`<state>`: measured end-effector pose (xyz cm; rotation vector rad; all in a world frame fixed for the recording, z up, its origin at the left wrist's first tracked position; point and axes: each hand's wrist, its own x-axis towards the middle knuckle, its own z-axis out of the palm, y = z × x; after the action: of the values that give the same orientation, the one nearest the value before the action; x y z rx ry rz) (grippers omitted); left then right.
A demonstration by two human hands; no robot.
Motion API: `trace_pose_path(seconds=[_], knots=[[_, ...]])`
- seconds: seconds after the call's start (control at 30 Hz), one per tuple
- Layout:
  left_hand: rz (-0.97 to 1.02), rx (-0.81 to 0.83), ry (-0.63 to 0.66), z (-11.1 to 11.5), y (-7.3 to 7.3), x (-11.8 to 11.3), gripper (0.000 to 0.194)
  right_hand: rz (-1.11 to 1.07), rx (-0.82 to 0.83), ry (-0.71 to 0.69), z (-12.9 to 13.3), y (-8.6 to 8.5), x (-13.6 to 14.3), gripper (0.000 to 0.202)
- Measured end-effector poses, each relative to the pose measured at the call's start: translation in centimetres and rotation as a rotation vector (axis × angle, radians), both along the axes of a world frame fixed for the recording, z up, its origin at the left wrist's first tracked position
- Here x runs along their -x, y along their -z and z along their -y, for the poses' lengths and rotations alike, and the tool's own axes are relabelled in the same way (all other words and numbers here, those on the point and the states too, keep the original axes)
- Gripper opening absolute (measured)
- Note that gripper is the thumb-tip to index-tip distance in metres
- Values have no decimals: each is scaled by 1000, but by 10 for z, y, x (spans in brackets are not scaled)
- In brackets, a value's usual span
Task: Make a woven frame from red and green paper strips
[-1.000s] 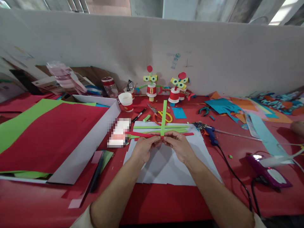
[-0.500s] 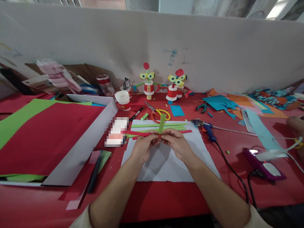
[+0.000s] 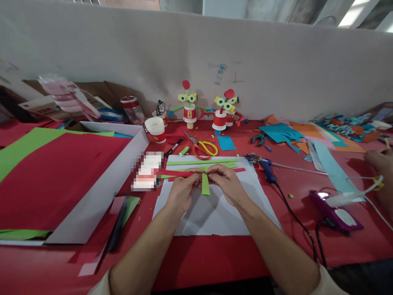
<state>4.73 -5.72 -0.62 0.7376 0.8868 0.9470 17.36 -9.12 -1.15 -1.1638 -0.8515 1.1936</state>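
Observation:
Both my left hand and my right hand pinch at the same spot above the white paper sheets. Between them a green paper strip hangs down toward me from the fingertips. A red paper strip runs out to the left from under my left fingers. The fold where the strips meet is mostly hidden by my fingers. Just beyond my hands lie loose green strips and another red strip on the sheets.
Scissors, a pen and a paper cup stand or lie beyond. Paper-cup figures are by the wall. At right are a glue gun with its cord, a purple power strip and another person's hand. A box of coloured paper occupies the left.
The green strip stood up from my fingertips before; now it is folded down toward me. My hands stay together in nearly the same place, and the view has shifted slightly.

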Motion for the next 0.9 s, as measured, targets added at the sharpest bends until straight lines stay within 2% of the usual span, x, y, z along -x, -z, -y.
trace_pose_path(seconds=[0.3,0.47,0.63,0.9], knots=[[-15,-44,-31,-1,8,-4,14,51,21,9,-1,0,-2,14],[13,-14,-35,-1,4,-3,15,69,20,25,-1,0,-3,15],[-35,-54,-21,2,-1,-2,17,68,-6,13,2,-4,-4,15],[-54,-121,-46,0,2,-1,16,124,-47,40,4,-3,-1,24]])
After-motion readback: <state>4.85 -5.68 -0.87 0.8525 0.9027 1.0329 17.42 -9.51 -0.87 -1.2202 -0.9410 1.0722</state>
